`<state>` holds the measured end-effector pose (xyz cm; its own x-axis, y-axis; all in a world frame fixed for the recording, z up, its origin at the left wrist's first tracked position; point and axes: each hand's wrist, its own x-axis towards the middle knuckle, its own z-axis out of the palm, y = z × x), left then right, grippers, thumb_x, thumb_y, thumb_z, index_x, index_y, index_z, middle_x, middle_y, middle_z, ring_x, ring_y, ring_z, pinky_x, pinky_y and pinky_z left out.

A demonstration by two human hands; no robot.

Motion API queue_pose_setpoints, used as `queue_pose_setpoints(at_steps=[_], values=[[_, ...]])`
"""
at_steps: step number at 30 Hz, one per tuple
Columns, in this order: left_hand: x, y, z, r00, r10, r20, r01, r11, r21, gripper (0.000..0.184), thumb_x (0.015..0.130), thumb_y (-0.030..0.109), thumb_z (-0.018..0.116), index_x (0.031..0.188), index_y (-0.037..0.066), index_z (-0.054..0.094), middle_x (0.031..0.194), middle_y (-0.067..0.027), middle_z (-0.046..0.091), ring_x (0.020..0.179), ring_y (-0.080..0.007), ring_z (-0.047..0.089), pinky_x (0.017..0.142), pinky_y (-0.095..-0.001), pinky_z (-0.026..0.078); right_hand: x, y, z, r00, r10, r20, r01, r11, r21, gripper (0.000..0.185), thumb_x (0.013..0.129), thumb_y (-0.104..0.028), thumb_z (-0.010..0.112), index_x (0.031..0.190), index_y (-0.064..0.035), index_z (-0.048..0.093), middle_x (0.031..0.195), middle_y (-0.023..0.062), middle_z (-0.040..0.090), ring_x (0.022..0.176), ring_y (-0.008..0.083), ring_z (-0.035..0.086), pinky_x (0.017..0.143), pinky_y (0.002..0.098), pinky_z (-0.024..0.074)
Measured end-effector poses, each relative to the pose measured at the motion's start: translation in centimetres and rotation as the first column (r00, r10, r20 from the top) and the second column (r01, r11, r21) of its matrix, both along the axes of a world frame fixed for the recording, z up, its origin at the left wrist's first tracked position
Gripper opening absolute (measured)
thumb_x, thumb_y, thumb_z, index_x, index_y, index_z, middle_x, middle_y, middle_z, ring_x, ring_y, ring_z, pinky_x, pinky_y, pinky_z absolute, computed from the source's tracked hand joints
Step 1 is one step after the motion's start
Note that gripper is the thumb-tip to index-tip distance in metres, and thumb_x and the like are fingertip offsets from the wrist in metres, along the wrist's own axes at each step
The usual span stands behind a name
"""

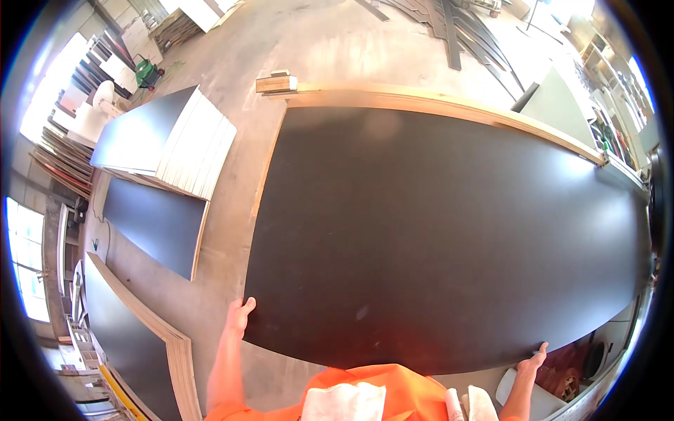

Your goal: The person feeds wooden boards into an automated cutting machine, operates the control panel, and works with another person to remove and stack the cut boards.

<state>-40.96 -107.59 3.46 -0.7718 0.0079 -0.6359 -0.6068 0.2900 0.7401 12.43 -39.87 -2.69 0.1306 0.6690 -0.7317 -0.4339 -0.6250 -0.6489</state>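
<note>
A large black panel (421, 231) fills the middle of the head view, its near edge close to my orange shirt (393, 382). At the panel's near left corner, my left hand (241, 316) grips the edge with the thumb on top. Farther right, my right hand (535, 356) holds the near edge, thumb up over the rim. The other fingers of both hands are mostly hidden beside or under the panel. Along the far side runs a long wooden fence (421, 102), with a small wood block (276, 83) at its left end.
Stacked panels (189, 144) stand on the floor at left, by a single dark sheet (158, 217). Another panel stack (133, 337) lies at lower left. Dark strips (453, 35) are scattered on the floor at the back. A green machine (147, 74) stands far left.
</note>
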Motion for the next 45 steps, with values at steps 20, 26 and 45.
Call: queue_pose_setpoints(at_steps=[20,26,45], values=[[-37.0,24.9,6.3,0.032,-0.781,-0.624,-0.173,0.61,-0.773,0.048,0.085,0.023,0.069,0.125,0.0,0.058,0.118,-0.0215,0.061,0.118,-0.039,0.054,0.102,-0.0471,0.043,-2.0,-0.5,1.2,0.987,0.034,-0.155,-0.028,0.999,0.037,0.063,0.093,-0.048,0.059,0.14,-0.0068,0.049,0.147,0.0093,0.047,0.132,0.0313,0.044,0.115,0.0473,0.0297],[-52.8,29.4,2.7,-0.109,-0.784,-0.611,-0.028,0.617,-0.786,0.051,0.082,0.013,0.067,0.131,0.002,0.056,0.136,-0.0193,0.054,0.13,-0.0363,0.047,0.112,-0.0456,0.035,-2.4,-0.8,0.0,0.994,-0.071,0.08,0.063,0.993,0.098,0.048,0.094,-0.041,0.061,0.125,-0.004,0.059,0.134,0.0114,0.059,0.122,0.0313,0.053,0.112,0.0489,0.0325],[-37.2,18.5,-3.0,0.456,-0.779,-0.431,0.038,0.501,-0.865,0.059,0.096,0.028,0.061,0.139,-0.009,0.045,0.144,-0.0267,0.044,0.137,-0.0408,0.038,0.116,-0.0449,0.029,-3.7,-2.3,3.8,0.999,-0.033,-0.017,0.034,0.998,0.048,0.048,0.096,-0.039,0.057,0.123,0.0001,0.059,0.129,0.017,0.061,0.118,0.0352,0.055,0.103,0.0534,0.0408]])
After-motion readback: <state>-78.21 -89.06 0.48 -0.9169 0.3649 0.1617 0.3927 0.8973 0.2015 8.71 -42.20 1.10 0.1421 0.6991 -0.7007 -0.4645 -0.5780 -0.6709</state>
